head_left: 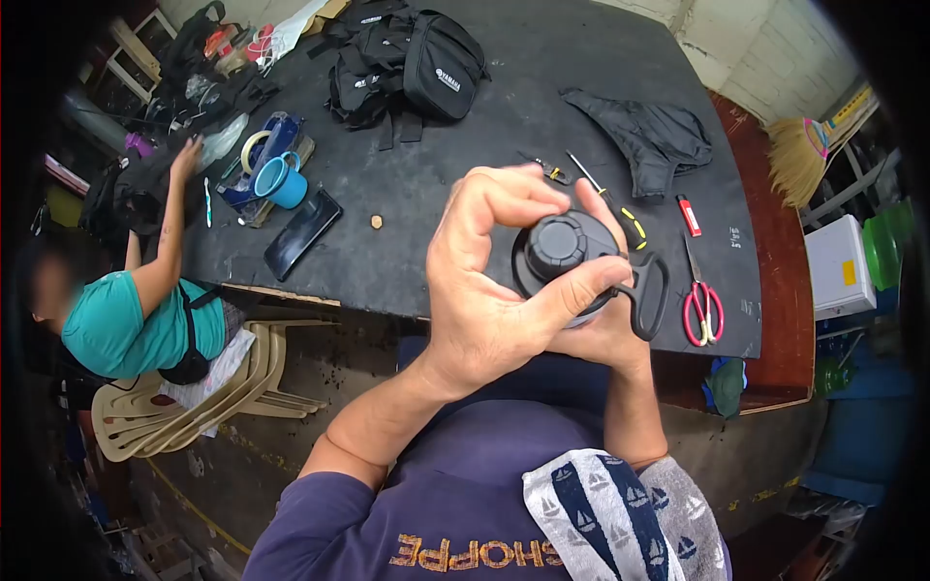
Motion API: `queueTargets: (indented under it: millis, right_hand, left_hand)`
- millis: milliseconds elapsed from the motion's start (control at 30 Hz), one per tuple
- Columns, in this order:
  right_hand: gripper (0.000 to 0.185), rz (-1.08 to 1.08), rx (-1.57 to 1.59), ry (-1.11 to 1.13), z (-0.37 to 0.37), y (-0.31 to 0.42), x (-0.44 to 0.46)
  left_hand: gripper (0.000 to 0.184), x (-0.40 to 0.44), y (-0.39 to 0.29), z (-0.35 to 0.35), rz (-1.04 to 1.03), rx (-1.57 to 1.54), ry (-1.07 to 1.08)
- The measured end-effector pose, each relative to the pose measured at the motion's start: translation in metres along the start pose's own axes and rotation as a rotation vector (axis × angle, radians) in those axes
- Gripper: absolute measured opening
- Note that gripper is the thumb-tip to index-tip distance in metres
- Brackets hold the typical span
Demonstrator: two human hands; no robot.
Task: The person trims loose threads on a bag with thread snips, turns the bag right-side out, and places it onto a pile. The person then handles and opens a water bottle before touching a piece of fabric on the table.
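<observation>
Above the table's near edge, close to my chest, is a bottle with a black ridged lid (pixel 560 244) and a black carry loop (pixel 652 300) on its right side. My left hand (pixel 489 290) curls round the lid, with the thumb across its near side and the fingers over the far side. Lower down, my right hand (pixel 612 331) wraps the bottle's body, mostly hidden behind the lid and my left thumb. Just beyond the hands lie a screwdriver (pixel 632 229) with a yellow and black handle and a small dark tool (pixel 554 174).
Red-handled scissors (pixel 703 316), a red lighter (pixel 689 216) and black cloth (pixel 644 140) lie right. Black bags (pixel 412 73) sit at the back. Left are a phone (pixel 303 233), blue mug (pixel 281 182) and tape dispenser (pixel 242 198). A co-worker (pixel 126 320) reaches over stacked chairs (pixel 194 416).
</observation>
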State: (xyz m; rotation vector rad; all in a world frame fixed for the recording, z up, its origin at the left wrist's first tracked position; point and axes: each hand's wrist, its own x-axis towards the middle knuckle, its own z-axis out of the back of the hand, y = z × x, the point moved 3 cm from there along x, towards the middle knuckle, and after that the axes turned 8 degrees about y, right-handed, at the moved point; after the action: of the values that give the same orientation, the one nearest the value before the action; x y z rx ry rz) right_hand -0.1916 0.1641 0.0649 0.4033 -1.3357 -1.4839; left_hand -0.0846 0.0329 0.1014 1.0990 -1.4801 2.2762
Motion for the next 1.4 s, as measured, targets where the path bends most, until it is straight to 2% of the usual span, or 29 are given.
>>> queueTargets:
  millis: [67, 167, 200, 300, 467, 567, 600, 700, 733, 833, 1000, 1133, 1233, 1400]
  right_hand:
    - [0.128, -0.037, 0.021, 0.013, 0.001, 0.001, -0.002]
    - [0.127, 0.091, 0.026, -0.083, 0.003, -0.014, 0.001]
    - [0.127, 0.111, 0.015, -0.087, 0.005, -0.016, -0.002]
    - [0.128, 0.037, 0.061, 0.011, 0.008, -0.024, -0.015]
    - [0.122, -0.001, 0.045, -0.075, 0.01, -0.029, -0.014]
    - [0.114, 0.198, -0.161, -0.116, 0.006, -0.016, -0.012]
    - [0.114, 0.203, -0.165, -0.118, 0.007, -0.013, -0.014]
    - [0.104, -0.022, 0.013, -0.005, 0.008, -0.014, -0.022]
    - [0.104, -0.027, 0.015, -0.007, 0.007, -0.016, -0.023]
    - [0.095, -0.01, -0.073, -0.029, 0.008, -0.025, -0.02]
    - [0.084, 0.067, -0.09, -0.108, 0.006, -0.011, -0.019]
    - [0.075, -0.001, -0.19, -0.088, 0.011, 0.003, -0.019]
    - [0.072, -0.236, -0.122, 0.005, 0.01, -0.004, -0.026]
    - [0.07, -0.197, -0.199, 0.028, 0.014, -0.002, -0.027]
  left_hand:
    - [0.06, -0.003, -0.005, -0.006, 0.008, -0.094, -0.075]
    - [0.067, 0.005, -0.025, -0.011, 0.042, -0.353, -0.119]
    - [0.067, 0.002, -0.028, -0.008, 0.019, -0.351, -0.116]
    - [0.065, -0.008, -0.028, 0.014, 0.066, 0.177, 0.019]
    - [0.062, 0.012, -0.04, 0.006, 0.083, 0.005, -0.123]
    - [0.062, 0.004, -0.029, 0.001, 0.124, 0.049, 0.119]
    - [0.062, 0.0, -0.025, 0.006, 0.117, 0.049, 0.118]
    - [0.065, -0.019, -0.029, 0.03, -0.205, 0.386, -0.045]
    - [0.065, -0.013, -0.034, 0.028, -0.202, 0.384, -0.042]
    - [0.065, 0.018, -0.048, 0.013, -0.005, 0.163, 0.069]
    - [0.065, 0.019, -0.036, 0.005, -0.098, 0.179, 0.186]
    - [0.058, 0.026, -0.043, 0.003, -0.037, 0.1, 0.132]
    - [0.048, 0.027, -0.05, 0.003, 0.017, 0.202, 0.192]
    - [0.032, 0.044, -0.065, 0.004, -0.036, 0.412, 0.172]
